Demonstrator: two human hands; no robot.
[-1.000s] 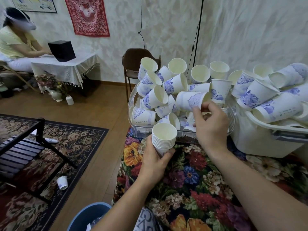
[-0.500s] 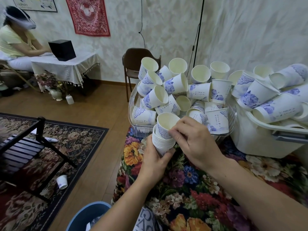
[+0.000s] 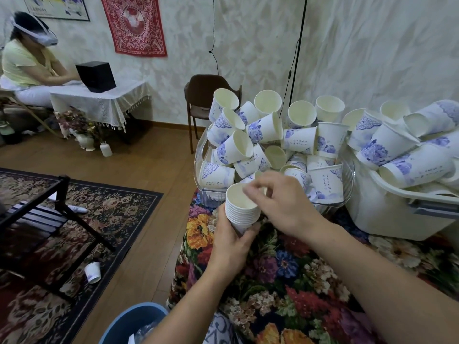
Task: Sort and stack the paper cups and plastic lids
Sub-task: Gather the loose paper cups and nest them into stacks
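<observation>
My left hand grips a nested stack of white paper cups from below, upright, at the table's near left corner. My right hand hovers over the stack's right rim, its fingertips at the edge of the top cup; its motion blurs them. Behind the stack, a clear plastic bin is heaped with several loose white cups printed with blue flowers. A white tub to the right holds more such cups. I see no lids.
A floral tablecloth covers the table. A blue bucket stands on the floor below my left arm. One cup lies on the rug near a black rack. A brown chair stands behind the bin. A seated person is at far left.
My right hand took a cup from the clear bin, brought it to the stack and set it in; the cup now sits level with the stack, and the fingers are at its rim.
</observation>
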